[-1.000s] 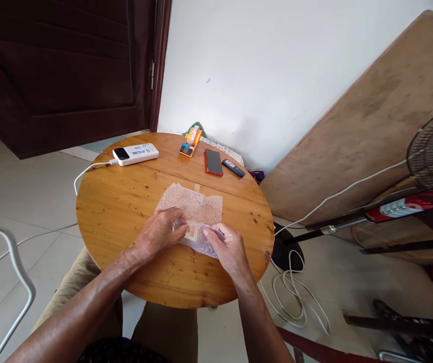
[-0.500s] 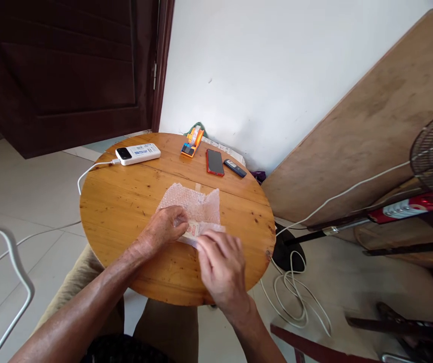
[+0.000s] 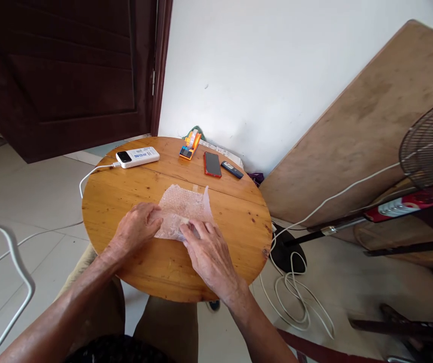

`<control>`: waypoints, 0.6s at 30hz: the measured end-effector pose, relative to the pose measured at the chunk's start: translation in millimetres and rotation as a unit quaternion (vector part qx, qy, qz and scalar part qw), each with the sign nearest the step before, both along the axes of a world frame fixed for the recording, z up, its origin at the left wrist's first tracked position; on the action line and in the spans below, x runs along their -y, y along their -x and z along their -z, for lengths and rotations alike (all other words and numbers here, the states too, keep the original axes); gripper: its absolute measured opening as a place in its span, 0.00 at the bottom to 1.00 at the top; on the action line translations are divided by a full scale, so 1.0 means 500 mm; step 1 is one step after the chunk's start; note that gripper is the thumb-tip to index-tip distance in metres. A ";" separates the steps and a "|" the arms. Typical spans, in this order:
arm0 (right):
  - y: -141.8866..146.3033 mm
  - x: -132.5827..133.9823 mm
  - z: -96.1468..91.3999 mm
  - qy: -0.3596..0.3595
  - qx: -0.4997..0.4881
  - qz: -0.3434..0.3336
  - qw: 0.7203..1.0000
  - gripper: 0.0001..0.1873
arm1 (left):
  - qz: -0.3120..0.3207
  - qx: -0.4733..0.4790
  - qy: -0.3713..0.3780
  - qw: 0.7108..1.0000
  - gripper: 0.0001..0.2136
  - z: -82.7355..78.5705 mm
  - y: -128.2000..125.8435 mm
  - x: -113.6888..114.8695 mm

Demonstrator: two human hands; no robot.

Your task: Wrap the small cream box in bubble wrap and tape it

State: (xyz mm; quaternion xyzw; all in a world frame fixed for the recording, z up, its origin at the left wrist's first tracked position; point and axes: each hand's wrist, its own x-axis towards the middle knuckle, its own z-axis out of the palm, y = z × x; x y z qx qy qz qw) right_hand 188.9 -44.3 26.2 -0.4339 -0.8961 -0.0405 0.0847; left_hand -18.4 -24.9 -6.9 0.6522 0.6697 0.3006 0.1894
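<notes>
A sheet of clear bubble wrap (image 3: 184, 199) lies on the round wooden table (image 3: 103, 206), its near part folded over into a flat packet. Something small and pale shows faintly at the fold by my right fingertips; the wrap mostly hides it. My right hand (image 3: 208, 252) bears down on the packet's right side, thumb and fingers closed on the film. At the left edge of the packet is my left hand (image 3: 137, 228), its fingers bent and apart from the thumb, gripping nothing. The far right corner of the wrap stands up.
Toward the back of the table are a white power bank (image 3: 137, 157) with a cable, an orange tape dispenser (image 3: 191, 144), a red-edged phone (image 3: 212, 165) and a dark handheld device (image 3: 232, 170). A fan (image 3: 431, 146) stands at right, with coiled cable (image 3: 295, 302) on the floor.
The near flap of bubble wrap has come over the pale item with red print, now largely covered. My left hand has shifted left off it; my right hand has moved slightly left.
</notes>
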 end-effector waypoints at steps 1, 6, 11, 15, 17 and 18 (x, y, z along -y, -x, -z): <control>0.002 -0.003 -0.002 -0.002 0.008 0.000 1.000 0.18 | -0.017 -0.028 0.014 0.999 0.13 -0.002 0.004 0.005; 0.013 -0.016 -0.002 -0.021 0.035 -0.008 0.999 0.15 | -0.068 -0.065 0.090 0.992 0.20 -0.025 0.006 0.012; 0.020 -0.021 0.000 -0.029 0.054 -0.009 0.998 0.11 | -0.039 -0.019 0.134 0.990 0.14 -0.034 0.003 0.000; 0.023 -0.022 -0.001 -0.032 0.055 -0.010 0.998 0.11 | -0.017 0.143 0.139 0.980 0.10 -0.021 -0.004 -0.007; 0.024 -0.022 -0.002 -0.039 0.056 -0.012 0.998 0.10 | -0.015 0.253 0.141 0.957 0.11 -0.018 -0.014 -0.011; 0.024 -0.022 -0.002 -0.041 0.056 -0.013 0.997 0.09 | -0.017 0.295 0.140 0.945 0.11 -0.018 -0.020 -0.014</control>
